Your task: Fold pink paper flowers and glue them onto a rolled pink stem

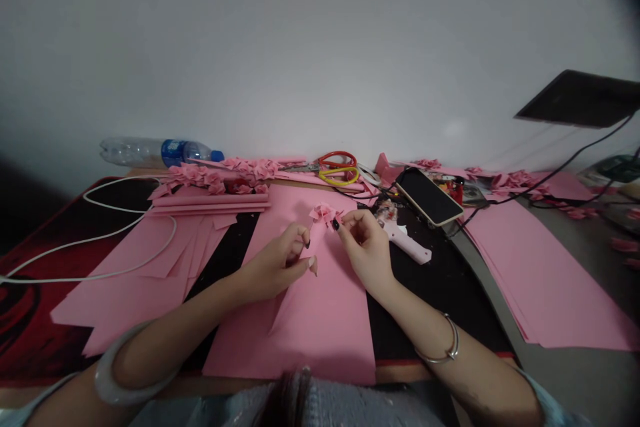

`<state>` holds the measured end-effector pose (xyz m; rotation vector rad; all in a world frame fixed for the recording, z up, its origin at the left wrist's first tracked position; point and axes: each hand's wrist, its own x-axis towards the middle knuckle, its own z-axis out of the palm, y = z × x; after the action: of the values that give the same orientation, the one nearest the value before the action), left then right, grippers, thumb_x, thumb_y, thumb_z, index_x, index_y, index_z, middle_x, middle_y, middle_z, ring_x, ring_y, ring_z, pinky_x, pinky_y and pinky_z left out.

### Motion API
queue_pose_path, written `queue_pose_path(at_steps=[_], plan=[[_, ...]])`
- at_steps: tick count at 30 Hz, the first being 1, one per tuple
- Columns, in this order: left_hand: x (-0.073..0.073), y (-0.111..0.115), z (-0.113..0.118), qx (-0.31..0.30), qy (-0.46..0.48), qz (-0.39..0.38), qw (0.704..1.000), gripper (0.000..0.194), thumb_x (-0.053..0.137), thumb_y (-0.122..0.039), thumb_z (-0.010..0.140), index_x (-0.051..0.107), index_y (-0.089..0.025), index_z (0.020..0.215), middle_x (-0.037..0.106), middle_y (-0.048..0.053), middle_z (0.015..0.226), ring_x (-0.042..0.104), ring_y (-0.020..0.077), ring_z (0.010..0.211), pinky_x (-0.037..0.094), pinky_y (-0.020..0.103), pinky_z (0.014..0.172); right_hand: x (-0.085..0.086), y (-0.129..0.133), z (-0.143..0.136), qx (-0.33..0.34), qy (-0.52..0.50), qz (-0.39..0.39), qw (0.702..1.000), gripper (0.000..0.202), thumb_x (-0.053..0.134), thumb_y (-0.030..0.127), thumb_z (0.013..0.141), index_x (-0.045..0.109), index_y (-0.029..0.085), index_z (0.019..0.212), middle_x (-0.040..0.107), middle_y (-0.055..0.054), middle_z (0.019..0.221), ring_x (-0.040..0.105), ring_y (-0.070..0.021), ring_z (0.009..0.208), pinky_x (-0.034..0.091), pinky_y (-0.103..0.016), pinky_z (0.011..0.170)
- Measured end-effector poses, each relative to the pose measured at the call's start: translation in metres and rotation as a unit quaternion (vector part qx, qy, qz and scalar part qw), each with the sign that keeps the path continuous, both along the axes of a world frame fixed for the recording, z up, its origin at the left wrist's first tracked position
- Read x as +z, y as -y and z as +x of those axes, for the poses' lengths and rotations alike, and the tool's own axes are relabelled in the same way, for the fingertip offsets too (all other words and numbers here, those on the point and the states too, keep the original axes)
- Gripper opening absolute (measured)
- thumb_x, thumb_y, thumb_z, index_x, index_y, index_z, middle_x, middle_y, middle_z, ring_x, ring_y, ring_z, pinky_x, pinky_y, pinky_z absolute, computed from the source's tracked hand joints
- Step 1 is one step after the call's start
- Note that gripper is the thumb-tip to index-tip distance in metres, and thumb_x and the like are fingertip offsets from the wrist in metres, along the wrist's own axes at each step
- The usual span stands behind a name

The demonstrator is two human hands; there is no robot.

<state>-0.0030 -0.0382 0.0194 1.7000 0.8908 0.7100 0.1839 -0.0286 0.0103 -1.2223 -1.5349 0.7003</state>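
A small pink paper flower (324,213) with curled, pointed petals is in front of me, over a large sheet of pink paper (345,337). My right hand (367,247) pinches the flower's right edge between thumb and forefinger. To the left of it, my left hand (275,263) is open, its thumb and bent forefinger apart with nothing between them. A pale cone or stem of rolled pink paper (295,280) slants down from the flower, past the left fingertips; whether they are joined I cannot tell.
Behind lie finished paper flowers (220,177), scissors with red (337,159) and yellow handles (339,177), and a plastic bottle (160,150). A pink glue gun (410,245) and a phone (431,197) sit right. Paper stacks (135,287) flank me; a white cable (85,273) crosses left.
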Motion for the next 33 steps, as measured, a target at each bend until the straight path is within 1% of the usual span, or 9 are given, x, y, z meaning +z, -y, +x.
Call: queue_pose_path(at_steps=[3, 6, 11, 13, 16, 19, 22, 26, 33], plan=[[-0.002, -0.004, -0.002, 0.004, 0.031, -0.032, 0.999, 0.019, 0.047, -0.021, 0.084, 0.029, -0.022, 0.088, 0.063, -0.002, 0.071, 0.052, 0.0115, 0.061, 0.035, 0.024, 0.058, 0.002, 0.002, 0.0, 0.003, -0.002, 0.011, 1.0, 0.012, 0.053, 0.019, 0.083, 0.054, 0.02, 0.095, 0.049, 0.003, 0.069, 0.042, -0.0102, 0.056, 0.034, -0.023, 0.052], [-0.005, -0.007, -0.004, 0.037, 0.066, -0.048, 0.996, 0.019, 0.046, -0.024, 0.087, 0.028, -0.023, 0.091, 0.062, -0.004, 0.066, 0.052, 0.0112, 0.06, 0.035, 0.023, 0.059, 0.003, 0.003, 0.001, 0.003, -0.004, 0.021, 1.0, 0.014, 0.05, 0.017, 0.084, 0.055, 0.02, 0.097, 0.047, 0.003, 0.069, 0.041, -0.0101, 0.055, 0.033, -0.024, 0.052], [-0.005, -0.009, -0.005, 0.089, 0.087, -0.078, 0.989, 0.021, 0.046, -0.028, 0.089, 0.028, -0.023, 0.098, 0.062, -0.006, 0.062, 0.042, 0.0079, 0.044, 0.033, 0.02, 0.048, 0.004, 0.002, 0.001, -0.002, -0.014, 0.036, 0.999, 0.016, 0.051, 0.015, 0.084, 0.054, 0.021, 0.099, 0.046, 0.003, 0.071, 0.04, -0.0098, 0.055, 0.032, -0.024, 0.051], [-0.004, -0.01, -0.005, 0.098, 0.092, -0.086, 0.987, 0.023, 0.046, -0.03, 0.089, 0.029, -0.023, 0.102, 0.06, -0.006, 0.06, 0.042, 0.0079, 0.042, 0.034, 0.02, 0.045, 0.004, 0.002, 0.001, -0.006, -0.008, 0.041, 0.999, 0.016, 0.052, 0.016, 0.084, 0.054, 0.021, 0.099, 0.046, 0.003, 0.071, 0.039, -0.0098, 0.054, 0.032, -0.024, 0.05], [-0.004, -0.011, -0.005, 0.084, 0.085, -0.095, 0.988, 0.024, 0.046, -0.034, 0.089, 0.036, -0.02, 0.104, 0.059, -0.005, 0.061, 0.041, 0.0068, 0.039, 0.033, 0.019, 0.042, 0.004, 0.001, 0.001, -0.01, 0.007, 0.047, 0.999, 0.017, 0.053, 0.016, 0.083, 0.055, 0.021, 0.099, 0.049, 0.002, 0.074, 0.041, -0.01, 0.055, 0.034, -0.024, 0.051], [-0.004, -0.011, -0.005, 0.07, 0.057, -0.106, 0.99, 0.021, 0.044, -0.038, 0.089, 0.045, -0.017, 0.087, 0.057, -0.004, 0.063, 0.04, 0.0045, 0.038, 0.031, 0.018, 0.04, 0.005, 0.001, 0.002, -0.01, 0.031, 0.06, 0.998, 0.02, 0.054, 0.013, 0.082, 0.057, 0.021, 0.1, 0.051, 0.001, 0.077, 0.044, -0.0106, 0.058, 0.036, -0.024, 0.053], [-0.003, -0.01, -0.005, 0.069, 0.04, -0.119, 0.99, 0.027, 0.046, -0.04, 0.089, 0.046, -0.016, 0.077, 0.054, -0.004, 0.061, 0.041, 0.0046, 0.041, 0.031, 0.017, 0.04, 0.006, 0.001, 0.003, -0.011, 0.06, 0.084, 0.995, 0.021, 0.055, 0.01, 0.082, 0.061, 0.021, 0.099, 0.054, 0.0, 0.078, 0.047, -0.0117, 0.062, 0.037, -0.025, 0.056], [0.002, -0.008, -0.004, 0.065, 0.038, -0.141, 0.987, 0.026, 0.046, -0.041, 0.088, 0.049, -0.016, 0.082, 0.048, -0.006, 0.057, 0.032, 0.0041, 0.038, 0.023, 0.016, 0.037, 0.007, 0.0, 0.004, -0.006, 0.084, 0.113, 0.99, 0.02, 0.056, 0.009, 0.081, 0.064, 0.02, 0.094, 0.058, -0.001, 0.083, 0.049, -0.0121, 0.064, 0.039, -0.025, 0.057], [0.009, -0.007, -0.005, 0.044, 0.039, -0.164, 0.985, 0.027, 0.046, -0.042, 0.088, 0.042, -0.018, 0.076, 0.037, -0.008, 0.053, 0.022, 0.0032, 0.039, 0.015, 0.015, 0.036, 0.007, -0.001, 0.005, 0.0, 0.096, 0.106, 0.99, 0.018, 0.056, 0.008, 0.081, 0.064, 0.02, 0.091, 0.059, -0.001, 0.084, 0.047, -0.0113, 0.06, 0.039, -0.025, 0.055]])
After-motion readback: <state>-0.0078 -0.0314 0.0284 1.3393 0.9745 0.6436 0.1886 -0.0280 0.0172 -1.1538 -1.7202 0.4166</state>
